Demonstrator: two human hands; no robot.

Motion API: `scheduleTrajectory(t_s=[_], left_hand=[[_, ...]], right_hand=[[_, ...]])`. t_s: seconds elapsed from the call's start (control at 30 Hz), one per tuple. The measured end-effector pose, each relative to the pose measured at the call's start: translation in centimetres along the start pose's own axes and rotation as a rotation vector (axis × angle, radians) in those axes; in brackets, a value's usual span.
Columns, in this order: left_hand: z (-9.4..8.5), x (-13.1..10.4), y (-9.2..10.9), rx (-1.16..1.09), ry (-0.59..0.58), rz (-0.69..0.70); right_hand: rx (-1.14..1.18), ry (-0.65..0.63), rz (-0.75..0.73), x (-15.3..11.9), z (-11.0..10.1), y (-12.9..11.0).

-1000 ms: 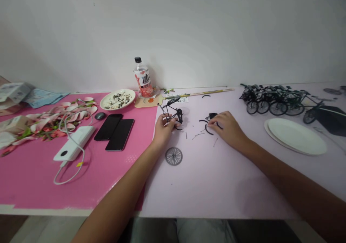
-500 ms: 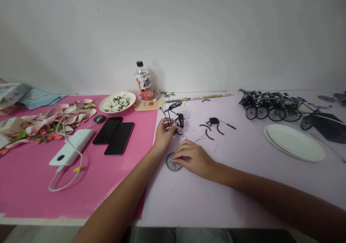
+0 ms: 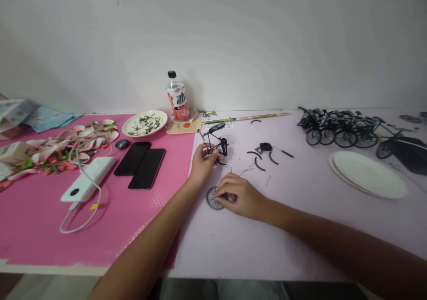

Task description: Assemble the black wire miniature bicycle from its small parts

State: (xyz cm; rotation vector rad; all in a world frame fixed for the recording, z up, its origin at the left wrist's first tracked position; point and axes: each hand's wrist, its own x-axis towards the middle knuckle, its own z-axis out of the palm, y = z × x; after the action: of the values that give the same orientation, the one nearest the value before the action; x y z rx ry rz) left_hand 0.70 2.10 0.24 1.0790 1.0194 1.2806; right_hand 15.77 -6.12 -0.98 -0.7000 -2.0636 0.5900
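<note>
My left hand (image 3: 201, 166) is closed on a small black bicycle frame (image 3: 213, 143), which it holds just above the table with the saddle end up. Below and to the right, my right hand (image 3: 238, 194) has its thumb and fingers pinched together at a dark spoked wheel (image 3: 214, 198) that lies on the pale tabletop. Its fingertips cover the wheel's right part. Curved black strips (image 3: 259, 164), a small black part (image 3: 265, 146) and a small screwdriver (image 3: 287, 154) lie to the right of the frame.
Several model bicycles (image 3: 345, 135) stand at the back right, behind white oval plates (image 3: 370, 175). At the left are two phones (image 3: 147, 169), a power bank (image 3: 87, 180) with cable, a dish of bits (image 3: 145, 123) and artificial petals (image 3: 63, 146). A bottle (image 3: 178, 100) stands behind.
The view has shifted slightly. Both hands keep nearly the same places, with the frame in my left hand and my right hand at the wheel.
</note>
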Motion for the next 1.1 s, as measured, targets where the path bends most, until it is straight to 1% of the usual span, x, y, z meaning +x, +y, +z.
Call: scheduleTrajectory(t_s=[0.23,0.37,0.43,0.53,0.6,0.77,0.9,1.1], left_hand=[[0.1,0.1,0.3,0.013,0.017,-0.034],[-0.2,0.3,0.7,0.038,-0.015,-0.066],[-0.4,0.6,0.8,0.063,-0.023,-0.062],[-0.9,1.0,0.8,0.09,-0.022,-0.055],[-1.1,1.3,0.7,0.088,-0.014,-0.063],[-1.6,1.7,0.7,0.125,-0.012,-0.079],[-2.3,2.0,1.1,0.192,-0.011,-0.061],[-3.0,2.2,1.3,0.302,-0.001,-0.004]], right_hand=[[-0.001,-0.044,-0.035,0.0,-0.2,0.2],[-0.05,-0.055,-0.046,-0.1,-0.3,0.0],[-0.085,-0.077,-0.082,-0.1,-0.5,-0.2],[-0.163,-0.143,-0.17,0.0,-1.0,-0.5],[-0.206,-0.168,-0.195,0.0,-1.2,-0.6],[-0.238,-0.146,-0.157,-0.2,-1.1,-0.3],[-0.233,-0.135,-0.108,-0.5,-1.0,0.1],[-0.212,-0.165,-0.023,-0.7,-0.9,0.5]])
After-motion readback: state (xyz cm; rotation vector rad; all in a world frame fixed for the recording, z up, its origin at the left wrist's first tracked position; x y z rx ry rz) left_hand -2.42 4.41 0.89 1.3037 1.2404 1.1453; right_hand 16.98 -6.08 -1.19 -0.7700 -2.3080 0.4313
